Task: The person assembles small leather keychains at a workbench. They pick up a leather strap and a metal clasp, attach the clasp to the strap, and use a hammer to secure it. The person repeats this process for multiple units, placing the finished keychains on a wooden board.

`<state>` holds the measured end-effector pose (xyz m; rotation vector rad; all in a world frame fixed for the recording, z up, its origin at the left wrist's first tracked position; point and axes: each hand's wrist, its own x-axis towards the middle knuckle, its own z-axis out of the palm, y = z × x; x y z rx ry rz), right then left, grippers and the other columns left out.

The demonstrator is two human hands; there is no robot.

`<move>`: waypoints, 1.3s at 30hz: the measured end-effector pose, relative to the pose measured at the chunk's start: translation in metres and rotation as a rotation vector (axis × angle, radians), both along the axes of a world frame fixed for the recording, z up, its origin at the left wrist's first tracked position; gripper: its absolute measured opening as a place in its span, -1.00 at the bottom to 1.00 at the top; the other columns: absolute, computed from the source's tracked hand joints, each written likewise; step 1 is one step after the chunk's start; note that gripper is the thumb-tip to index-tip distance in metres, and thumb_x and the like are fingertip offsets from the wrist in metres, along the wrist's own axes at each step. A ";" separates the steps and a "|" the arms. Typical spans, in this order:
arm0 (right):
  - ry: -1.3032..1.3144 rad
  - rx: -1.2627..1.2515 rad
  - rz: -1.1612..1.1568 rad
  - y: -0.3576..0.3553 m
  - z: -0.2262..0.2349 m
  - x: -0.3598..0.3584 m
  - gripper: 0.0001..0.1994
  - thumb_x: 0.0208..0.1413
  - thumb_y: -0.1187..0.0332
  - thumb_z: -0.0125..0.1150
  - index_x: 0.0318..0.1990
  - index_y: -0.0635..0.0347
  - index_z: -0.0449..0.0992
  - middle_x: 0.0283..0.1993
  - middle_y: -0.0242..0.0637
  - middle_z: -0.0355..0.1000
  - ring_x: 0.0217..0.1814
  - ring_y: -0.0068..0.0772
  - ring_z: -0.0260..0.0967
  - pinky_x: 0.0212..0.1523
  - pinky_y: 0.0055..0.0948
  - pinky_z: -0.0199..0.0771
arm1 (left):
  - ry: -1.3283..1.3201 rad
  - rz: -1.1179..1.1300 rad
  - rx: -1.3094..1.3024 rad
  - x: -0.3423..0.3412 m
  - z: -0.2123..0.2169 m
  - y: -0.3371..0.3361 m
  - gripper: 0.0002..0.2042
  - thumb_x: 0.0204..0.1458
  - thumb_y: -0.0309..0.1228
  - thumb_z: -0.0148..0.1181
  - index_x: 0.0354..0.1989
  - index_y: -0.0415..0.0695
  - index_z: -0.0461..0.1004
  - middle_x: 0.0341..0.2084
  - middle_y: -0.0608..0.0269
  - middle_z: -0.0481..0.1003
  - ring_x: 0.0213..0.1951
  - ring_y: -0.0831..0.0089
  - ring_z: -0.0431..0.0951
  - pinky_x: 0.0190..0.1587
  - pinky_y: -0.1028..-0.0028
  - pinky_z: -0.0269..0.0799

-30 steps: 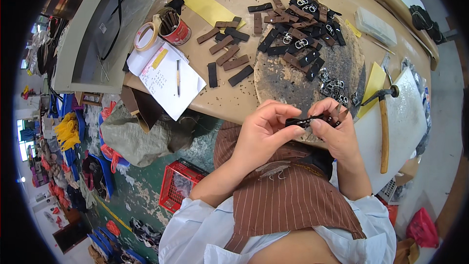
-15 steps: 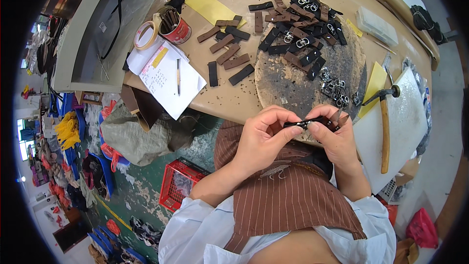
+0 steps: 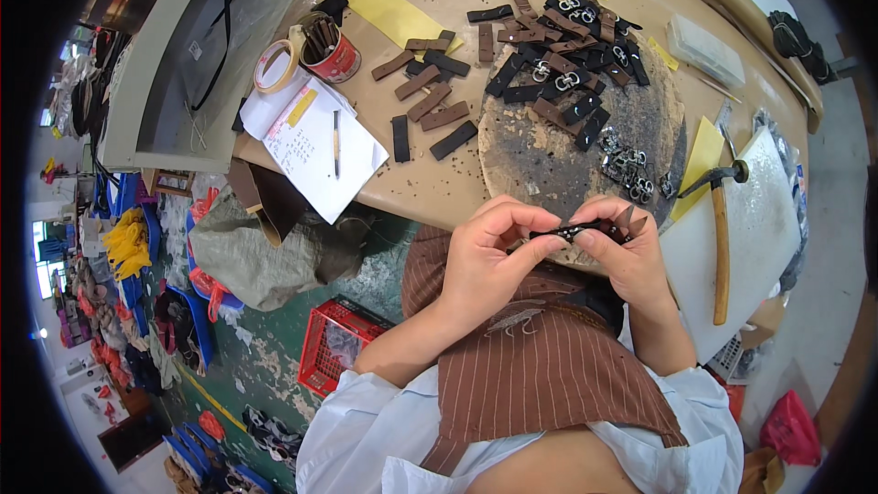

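My left hand point(image 3: 498, 252) and my right hand point(image 3: 629, 261) meet over my lap at the near edge of the table. Between them they pinch a black strap piece point(image 3: 569, 233) by thumb and forefinger, with small shiny spots along it. Dark pointed tips point(image 3: 628, 216) stick up between the fingers of my right hand; what they belong to is hidden. Just beyond lies a round, worn board point(image 3: 530, 160) with a cluster of metal ring fittings point(image 3: 626, 165) on it. A heap of black and brown strap pieces point(image 3: 567, 46), some with metal rings, covers its far part.
Loose strap pieces point(image 3: 425, 101) lie left of the board, near a red can point(image 3: 337, 64), a tape roll point(image 3: 274, 67) and a notebook point(image 3: 320, 151) with a pen on it. A hammer point(image 3: 721, 256) rests on a white slab point(image 3: 759, 220) at right. A red crate point(image 3: 320, 357) stands on the floor.
The dark pointed tips at my right hand have tilted and stand out more distinctly. Both hands keep nearly the same place and still hold the strap piece.
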<state>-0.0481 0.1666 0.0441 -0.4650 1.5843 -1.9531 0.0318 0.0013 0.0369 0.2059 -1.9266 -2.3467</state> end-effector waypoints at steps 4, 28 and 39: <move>0.625 0.071 0.053 0.004 0.010 -0.012 -0.84 -0.12 0.56 0.24 -0.32 0.19 0.54 -0.37 -0.32 0.43 -0.40 -0.55 0.37 -0.39 -0.63 0.33 | -0.080 -0.020 0.482 -0.002 0.013 -0.001 -0.71 -0.01 -0.57 0.13 -0.07 -0.28 0.36 -0.23 0.25 0.42 -0.21 0.49 0.49 -0.13 0.54 0.42; 0.671 0.523 0.123 -0.009 0.024 0.011 -0.81 0.04 0.40 0.10 -0.24 0.30 0.34 -0.47 -0.01 0.40 -0.44 0.03 0.39 -0.49 -0.25 0.33 | -0.037 0.045 0.349 -0.002 0.000 0.007 -0.70 0.16 -0.51 -0.14 0.06 -0.31 0.28 -0.05 0.06 0.39 -0.07 0.42 0.45 -0.01 0.46 0.38; 0.742 0.615 0.142 -0.008 0.018 0.015 -0.79 0.12 0.30 0.01 -0.31 0.31 0.34 -0.56 -0.07 0.38 -0.55 -0.03 0.35 -0.56 -0.25 0.30 | 0.030 0.085 0.198 0.001 0.001 0.016 -0.71 0.14 -0.58 -0.13 0.04 -0.32 0.32 -0.05 0.14 0.41 -0.11 0.59 0.42 -0.06 0.63 0.32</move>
